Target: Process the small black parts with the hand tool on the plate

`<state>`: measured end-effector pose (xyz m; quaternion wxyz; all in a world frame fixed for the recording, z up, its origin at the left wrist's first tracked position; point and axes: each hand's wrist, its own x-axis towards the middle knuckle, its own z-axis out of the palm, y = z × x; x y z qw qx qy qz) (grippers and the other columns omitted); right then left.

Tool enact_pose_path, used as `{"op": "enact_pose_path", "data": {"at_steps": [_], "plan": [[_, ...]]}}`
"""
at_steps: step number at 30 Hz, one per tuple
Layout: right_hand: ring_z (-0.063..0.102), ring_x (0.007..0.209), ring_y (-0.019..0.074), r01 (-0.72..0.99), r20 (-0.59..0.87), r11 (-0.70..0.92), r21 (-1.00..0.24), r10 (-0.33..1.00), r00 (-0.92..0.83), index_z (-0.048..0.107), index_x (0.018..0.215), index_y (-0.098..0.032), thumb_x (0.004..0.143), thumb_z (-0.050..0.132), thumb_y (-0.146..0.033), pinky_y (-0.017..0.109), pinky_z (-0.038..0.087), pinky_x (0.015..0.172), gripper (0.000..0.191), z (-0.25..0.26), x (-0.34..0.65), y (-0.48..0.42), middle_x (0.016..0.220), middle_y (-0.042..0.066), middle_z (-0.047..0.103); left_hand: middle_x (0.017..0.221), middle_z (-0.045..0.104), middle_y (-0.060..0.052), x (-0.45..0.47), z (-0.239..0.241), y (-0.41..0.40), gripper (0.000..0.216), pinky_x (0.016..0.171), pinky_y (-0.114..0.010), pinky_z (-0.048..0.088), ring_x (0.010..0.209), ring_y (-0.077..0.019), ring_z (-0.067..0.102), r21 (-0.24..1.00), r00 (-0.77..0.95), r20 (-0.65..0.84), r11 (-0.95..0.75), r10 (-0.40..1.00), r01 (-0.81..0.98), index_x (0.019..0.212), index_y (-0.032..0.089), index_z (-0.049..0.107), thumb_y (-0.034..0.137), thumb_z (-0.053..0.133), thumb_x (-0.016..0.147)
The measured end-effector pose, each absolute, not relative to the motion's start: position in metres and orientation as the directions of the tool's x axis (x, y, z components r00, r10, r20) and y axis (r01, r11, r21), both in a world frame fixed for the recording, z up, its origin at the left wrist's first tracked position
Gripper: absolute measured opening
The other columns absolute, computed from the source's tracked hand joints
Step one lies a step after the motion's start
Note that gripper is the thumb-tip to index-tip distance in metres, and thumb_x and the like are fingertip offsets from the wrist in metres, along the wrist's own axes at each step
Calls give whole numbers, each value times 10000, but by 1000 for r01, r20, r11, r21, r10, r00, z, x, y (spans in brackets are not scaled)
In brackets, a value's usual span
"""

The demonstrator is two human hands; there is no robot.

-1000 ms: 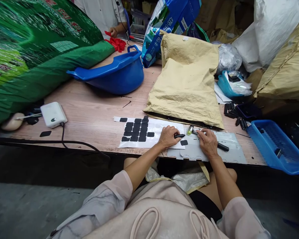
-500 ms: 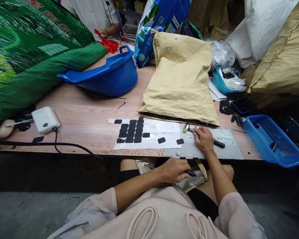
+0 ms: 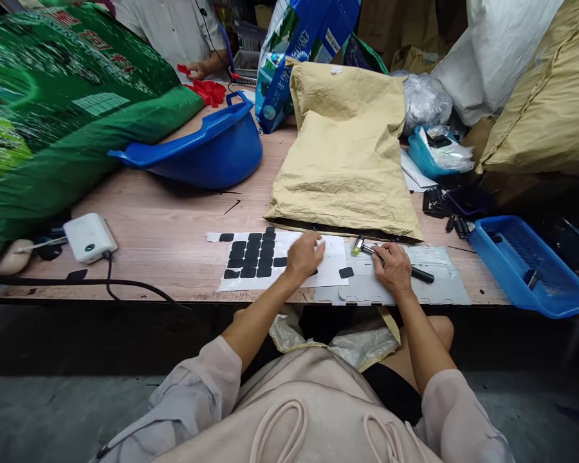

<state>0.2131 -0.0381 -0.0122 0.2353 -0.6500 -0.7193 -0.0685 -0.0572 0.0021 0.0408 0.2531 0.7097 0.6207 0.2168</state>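
Our right hand (image 3: 394, 269) curls its fingers round the hammer (image 3: 422, 275); our left hand (image 3: 303, 258) is over the sheet (image 3: 335, 262), fingers too blurred for us to tell opening or hold.

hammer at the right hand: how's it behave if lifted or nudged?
The hammer should stay stiff: its shaft looks straight and metallic. It's probably head-heavy, since the bulky, shiny head sits at one end. Pushed, it would likely pivot rather than roll freely, as the head sticks out wider than the shaft.

One hammer (image 3: 358, 245), one blue basin (image 3: 222, 157)
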Motion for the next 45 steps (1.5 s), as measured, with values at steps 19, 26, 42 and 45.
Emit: {"op": "enact_pose_path", "data": {"at_steps": [19,26,42,45], "plan": [[548,961,235,962,421,138,-234,907,-28,786,1116,-256,953,573,-297,372,444,870,271,-12,213,-38,1044,82,674,869,751,-60,-60,43,79,154,710,-309,478,893,-246,707,663,-204,-320,372,925,650,726,200,674,328,737,784],[543,976,242,964,410,129,-233,912,-23,788,1125,-254,948,580,-287,381,450,882,275,-14,213,-37,1061,90,663,906,755,-119,-47,36,91,183,784,-374,530,984,-322,724,593,-275,-291,398,916,700,741,212,690,389,739,737],[570,966,240,961,423,138,-240,906,-25,788,1102,-238,947,594,-304,372,467,873,257,-14,215,-37,1038,90,677,866,714,-19,-59,44,11,131,669,-302,450,799,-204,638,651,293,-223,-82,930,755,820,209,678,275,719,714],[567,969,239,960,424,149,-238,905,-35,781,1053,-230,957,580,-310,369,457,879,237,-15,216,-37,1032,92,678,954,699,-38,-49,25,-9,166,797,-327,485,931,-227,639,617,307,-21,-229,952,753,917,212,700,253,728,759]]}}
